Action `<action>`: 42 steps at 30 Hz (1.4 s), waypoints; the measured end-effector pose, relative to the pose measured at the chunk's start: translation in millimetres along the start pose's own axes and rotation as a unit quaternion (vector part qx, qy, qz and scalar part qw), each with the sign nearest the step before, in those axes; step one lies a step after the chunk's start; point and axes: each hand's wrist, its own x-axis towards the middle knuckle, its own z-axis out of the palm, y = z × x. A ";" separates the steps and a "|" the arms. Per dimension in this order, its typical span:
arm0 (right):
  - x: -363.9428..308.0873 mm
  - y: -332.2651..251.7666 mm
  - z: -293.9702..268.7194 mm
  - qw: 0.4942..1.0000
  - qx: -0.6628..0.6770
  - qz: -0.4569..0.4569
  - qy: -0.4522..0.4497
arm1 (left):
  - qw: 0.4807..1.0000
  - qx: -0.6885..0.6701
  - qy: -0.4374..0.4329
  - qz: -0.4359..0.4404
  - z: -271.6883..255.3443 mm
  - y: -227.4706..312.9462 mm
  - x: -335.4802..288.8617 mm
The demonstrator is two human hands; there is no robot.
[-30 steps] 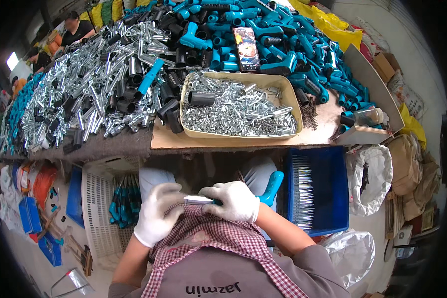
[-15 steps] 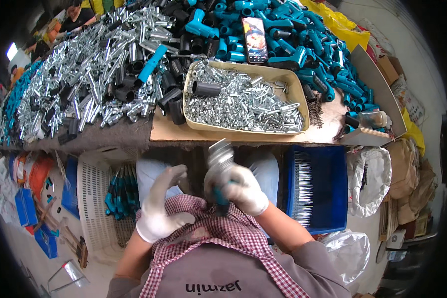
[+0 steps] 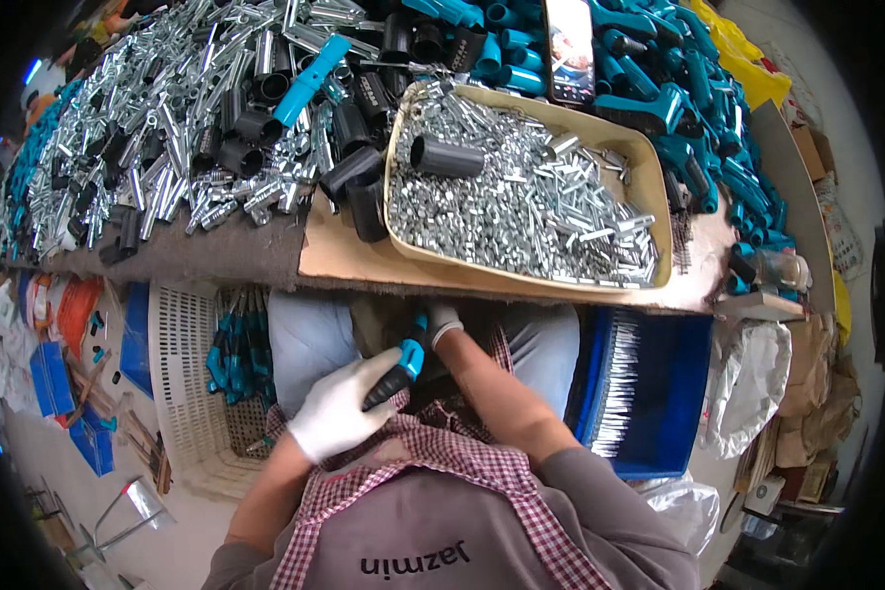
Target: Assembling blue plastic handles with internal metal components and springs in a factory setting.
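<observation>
As the table overhangs the right hand, hold unclear, the left grips a teal tool.

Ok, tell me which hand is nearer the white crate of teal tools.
Left. The left hand, holding a teal and black tool, is just right of the white crate; the right hand is farther right, partly hidden.
</observation>
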 end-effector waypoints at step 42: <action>-1.6 52.9 27.6 0.907 0.308 0.256 -0.130 | 0.992 0.045 0.018 -0.118 100.3 -44.5 85.8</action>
